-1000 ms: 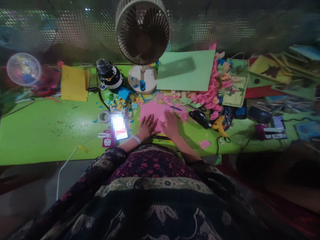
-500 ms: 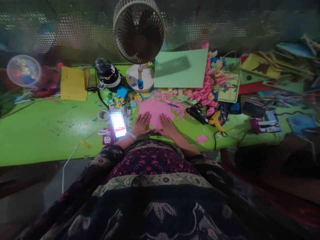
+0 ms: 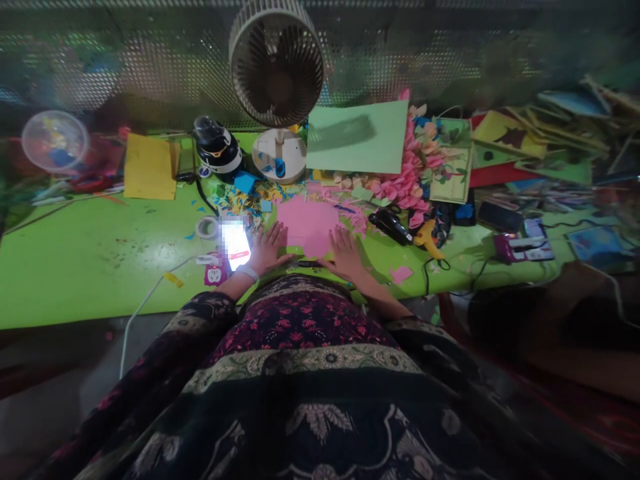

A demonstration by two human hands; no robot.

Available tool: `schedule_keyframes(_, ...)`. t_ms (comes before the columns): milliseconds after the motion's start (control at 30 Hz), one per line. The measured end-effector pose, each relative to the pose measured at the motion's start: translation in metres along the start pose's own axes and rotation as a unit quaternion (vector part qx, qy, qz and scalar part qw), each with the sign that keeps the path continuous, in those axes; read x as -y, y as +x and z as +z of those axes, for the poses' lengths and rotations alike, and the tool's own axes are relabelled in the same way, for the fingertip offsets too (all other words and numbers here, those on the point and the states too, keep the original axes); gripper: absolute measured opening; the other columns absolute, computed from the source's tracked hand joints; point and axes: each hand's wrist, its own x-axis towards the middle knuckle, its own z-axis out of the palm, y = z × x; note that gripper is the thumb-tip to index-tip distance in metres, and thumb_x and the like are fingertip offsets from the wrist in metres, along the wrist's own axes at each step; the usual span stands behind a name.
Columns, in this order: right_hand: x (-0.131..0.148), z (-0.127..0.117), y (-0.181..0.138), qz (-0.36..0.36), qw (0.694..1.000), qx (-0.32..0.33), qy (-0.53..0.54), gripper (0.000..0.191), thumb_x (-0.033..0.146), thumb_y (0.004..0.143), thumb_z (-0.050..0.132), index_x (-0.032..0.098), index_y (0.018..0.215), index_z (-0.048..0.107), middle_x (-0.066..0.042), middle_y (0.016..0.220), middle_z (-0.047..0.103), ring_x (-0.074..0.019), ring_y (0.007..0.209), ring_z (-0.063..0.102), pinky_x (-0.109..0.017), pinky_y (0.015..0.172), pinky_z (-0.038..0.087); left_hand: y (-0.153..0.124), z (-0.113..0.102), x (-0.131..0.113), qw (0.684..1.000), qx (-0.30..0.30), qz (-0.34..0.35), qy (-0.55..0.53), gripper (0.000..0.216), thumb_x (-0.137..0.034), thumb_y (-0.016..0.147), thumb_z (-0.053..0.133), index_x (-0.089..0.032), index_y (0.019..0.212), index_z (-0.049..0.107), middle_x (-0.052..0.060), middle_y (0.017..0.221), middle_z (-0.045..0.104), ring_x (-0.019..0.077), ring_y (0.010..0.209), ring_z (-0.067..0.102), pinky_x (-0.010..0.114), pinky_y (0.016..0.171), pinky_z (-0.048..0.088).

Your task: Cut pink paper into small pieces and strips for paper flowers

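Pink paper (image 3: 311,220) lies flat on the green table in front of me, a crease line running across it. My left hand (image 3: 270,247) rests palm down at its left edge, fingers stretched out, thumb pointing inward. At the paper's right edge my right hand (image 3: 346,255) lies flat in the same way, with the thumb apart from the fingers. Neither hand grips anything. A lit phone (image 3: 236,244) is just left of my left hand, partly blurred out. Close to my body, a thin dark object (image 3: 305,264) sits between the two hands.
Behind the paper are paper scraps (image 3: 235,200), a fan (image 3: 277,70) and a green sheet (image 3: 357,137). Pink paper pieces (image 3: 400,180) are heaped beside it. To the right lie a black stapler-like tool (image 3: 390,227) and a yellow glue gun (image 3: 429,239). Another person's arm (image 3: 570,293) shows at far right.
Both hands have slid apart, from on top of the pink paper out to its left and right edges. The paper lies in about the same place.
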Motion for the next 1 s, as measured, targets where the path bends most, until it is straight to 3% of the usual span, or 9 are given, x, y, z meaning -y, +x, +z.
schedule_keyframes(100,0.015,-0.005,-0.004,-0.104,0.994,0.026,0.028,0.07,0.056,0.101,0.057,0.017,0.159,0.048,-0.019,0.164,0.046,-0.0358,0.151,0.039,-0.055,0.125,0.029,0.007,0.0,-0.014,1.0,-0.022,0.012,-0.013,0.079,-0.061,0.106,0.034,-0.017,0.17,0.024,0.011,0.177,0.02,0.0279,0.165,0.014,0.054,0.134,0.007)
schedule_keyframes(200,0.028,-0.008,-0.004,-0.123,0.989,0.065,0.052,0.044,0.037,0.103,0.061,0.021,0.144,0.063,-0.015,0.142,0.064,-0.0304,0.133,0.055,-0.047,0.112,0.043,0.02,0.002,-0.025,0.998,-0.022,0.05,-0.029,0.072,-0.055,0.107,0.034,-0.016,0.168,0.031,0.012,0.177,0.021,0.0284,0.165,0.015,0.052,0.135,0.009)
schedule_keyframes(300,0.03,-0.01,-0.002,-0.103,0.991,0.069,0.059,0.038,0.028,0.104,0.058,0.02,0.14,0.066,-0.014,0.132,0.067,-0.0289,0.126,0.058,-0.044,0.107,0.045,0.031,0.006,-0.028,0.996,-0.013,0.081,-0.042,0.068,-0.052,0.107,0.036,-0.02,0.167,0.034,0.009,0.176,0.024,0.0285,0.165,0.016,0.053,0.135,0.008)
schedule_keyframes(433,0.01,-0.011,-0.014,-0.095,0.99,0.044,0.089,0.036,0.026,0.104,0.056,0.019,0.137,0.066,-0.014,0.129,0.067,-0.0281,0.124,0.057,-0.043,0.11,0.044,0.038,0.015,-0.024,0.996,-0.003,0.075,-0.051,0.066,-0.051,0.107,0.036,-0.022,0.167,0.035,0.008,0.176,0.026,0.0277,0.165,0.015,0.053,0.135,0.009)
schedule_keyframes(533,-0.017,-0.007,-0.033,-0.06,0.992,0.005,0.109,0.034,0.027,0.106,0.049,0.018,0.133,0.067,-0.015,0.128,0.068,-0.0288,0.124,0.058,-0.044,0.111,0.044,0.037,0.02,-0.023,0.996,0.002,0.069,-0.051,0.068,-0.054,0.107,0.035,-0.022,0.168,0.033,0.009,0.177,0.02,0.028,0.165,0.014,0.051,0.135,0.008)
schedule_keyframes(633,-0.046,-0.001,-0.049,0.032,0.994,-0.042,0.099,0.038,0.031,0.108,0.042,0.015,0.133,0.065,-0.018,0.13,0.069,-0.0313,0.122,0.06,-0.047,0.108,0.045,0.035,0.023,-0.022,0.996,0.001,0.069,-0.048,0.071,-0.057,0.107,0.036,-0.023,0.168,0.031,0.009,0.178,0.018,0.0283,0.165,0.014,0.051,0.135,0.006)
schedule_keyframes(767,-0.071,0.004,-0.058,0.139,0.989,-0.037,0.027,0.039,0.033,0.106,0.042,0.01,0.129,0.066,-0.023,0.122,0.071,-0.0353,0.115,0.062,-0.048,0.101,0.045,0.033,0.026,-0.023,0.996,-0.011,0.071,-0.047,0.073,-0.061,0.106,0.035,-0.023,0.168,0.032,0.011,0.178,0.018,0.028,0.165,0.013,0.052,0.135,0.005)
schedule_keyframes(1000,-0.077,-0.002,-0.061,0.134,0.989,-0.051,-0.043,0.036,0.024,0.103,0.046,0.014,0.132,0.065,-0.021,0.125,0.069,-0.0356,0.116,0.057,-0.046,0.099,0.043,0.034,0.028,-0.024,0.996,-0.014,0.069,-0.05,0.075,-0.065,0.105,0.035,-0.022,0.167,0.033,0.011,0.177,0.019,0.0287,0.165,0.013,0.053,0.135,0.006)
